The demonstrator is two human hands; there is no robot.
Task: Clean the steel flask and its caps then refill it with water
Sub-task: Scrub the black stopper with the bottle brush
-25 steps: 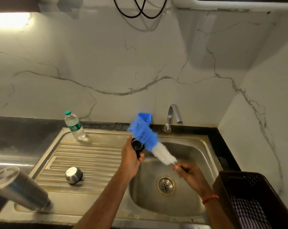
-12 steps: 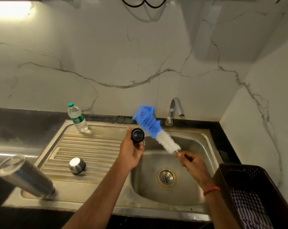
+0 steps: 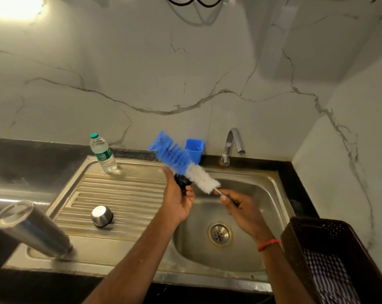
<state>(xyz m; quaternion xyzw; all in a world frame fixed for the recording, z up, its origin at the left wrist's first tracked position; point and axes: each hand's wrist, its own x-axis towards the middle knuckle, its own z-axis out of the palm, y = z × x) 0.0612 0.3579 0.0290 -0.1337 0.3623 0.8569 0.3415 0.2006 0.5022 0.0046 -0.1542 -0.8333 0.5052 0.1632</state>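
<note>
Two caps are off the steel flask, which stands open-mouthed at the view's eight o'clock, on the sink's corner by the table. The steel outer cap lies dome-up on the drainboard. The black inner cap is pinched in the left grip, whose thumb and fingers curl round it, over the sink basin's ten o'clock edge. The right grip is closed on the thin stem of the bottle brush.

The black cap is likely light, rigid and slick when wet, so it is best held by its sides with the face left free. The bristles are soft and the stem looks bendy, so a hold near the bristles is steadier.

Half a second earlier the brush lay at the cap's two o'clock. It now crosses the cap and hides its top, apparently touching it. The flask and steel cap have not moved.
</note>
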